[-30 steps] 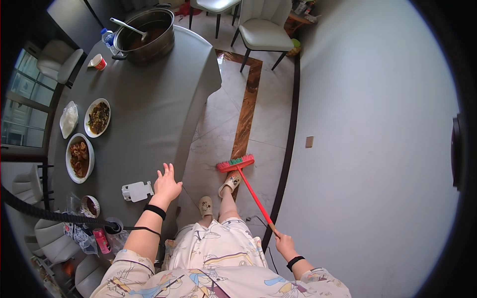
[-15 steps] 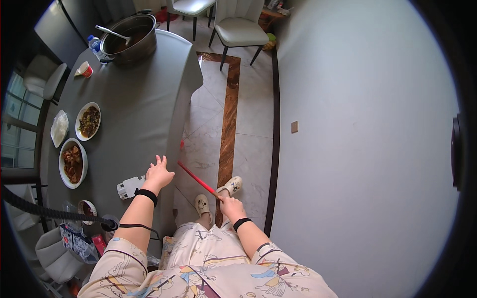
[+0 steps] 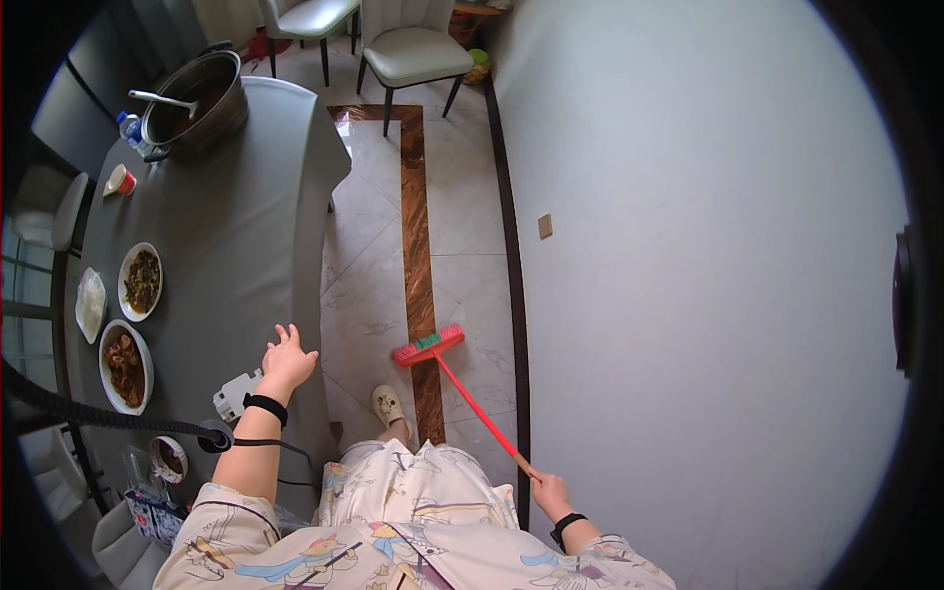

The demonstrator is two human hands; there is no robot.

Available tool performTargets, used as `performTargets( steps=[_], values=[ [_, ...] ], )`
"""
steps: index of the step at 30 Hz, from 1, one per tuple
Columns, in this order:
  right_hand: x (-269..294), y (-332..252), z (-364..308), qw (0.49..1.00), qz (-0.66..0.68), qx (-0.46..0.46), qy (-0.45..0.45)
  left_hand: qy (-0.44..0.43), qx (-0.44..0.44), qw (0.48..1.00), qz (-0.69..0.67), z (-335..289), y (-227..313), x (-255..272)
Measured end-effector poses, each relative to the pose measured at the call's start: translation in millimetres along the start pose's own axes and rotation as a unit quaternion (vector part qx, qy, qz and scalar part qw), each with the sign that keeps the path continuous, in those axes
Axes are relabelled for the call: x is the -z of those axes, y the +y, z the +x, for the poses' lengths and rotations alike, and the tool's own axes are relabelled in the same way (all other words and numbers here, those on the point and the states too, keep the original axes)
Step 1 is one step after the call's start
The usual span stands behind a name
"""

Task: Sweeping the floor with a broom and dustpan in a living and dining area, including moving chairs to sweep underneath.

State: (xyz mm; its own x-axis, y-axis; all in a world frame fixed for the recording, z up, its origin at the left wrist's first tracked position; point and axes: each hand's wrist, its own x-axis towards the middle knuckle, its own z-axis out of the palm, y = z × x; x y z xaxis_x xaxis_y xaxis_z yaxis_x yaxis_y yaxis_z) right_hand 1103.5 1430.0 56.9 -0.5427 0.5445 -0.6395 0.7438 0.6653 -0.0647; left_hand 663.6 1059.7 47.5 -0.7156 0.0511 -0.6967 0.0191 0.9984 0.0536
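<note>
My right hand is closed round the upper end of a red-handled broom, low beside the wall. The broom's pink-red and green bristle head rests on the floor tiles, across the brown stone strip. My left hand hangs over the edge of the grey-covered table, its fingers spread and holding nothing. Close to its wrist lies a small white-grey device on the table, partly covered by my forearm. One cream clog shows below the broom head.
Two bowls of food, one meat dish and one greener dish, stand on the table. A large pot with a ladle is at its far end. A pale chair stands beyond the floor strip. The wall bounds the right side.
My right hand has moved right toward the wall. The broom head has come out from beside the table onto the brown strip. My left hand stays spread by the table edge.
</note>
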Motion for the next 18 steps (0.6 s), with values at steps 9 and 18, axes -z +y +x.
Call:
performTargets(
  steps=[9, 18],
  values=[
    [-7, -108, 139, 0.988, 0.077, 0.073, 0.112, 0.011, -0.038, 0.998, 0.056, 14, -11, -11],
    [-123, 23, 61, 0.971, 0.214, -0.061, 0.092, 0.052, -0.053, 0.991, 0.109, 15, -5, -29]
  ],
)
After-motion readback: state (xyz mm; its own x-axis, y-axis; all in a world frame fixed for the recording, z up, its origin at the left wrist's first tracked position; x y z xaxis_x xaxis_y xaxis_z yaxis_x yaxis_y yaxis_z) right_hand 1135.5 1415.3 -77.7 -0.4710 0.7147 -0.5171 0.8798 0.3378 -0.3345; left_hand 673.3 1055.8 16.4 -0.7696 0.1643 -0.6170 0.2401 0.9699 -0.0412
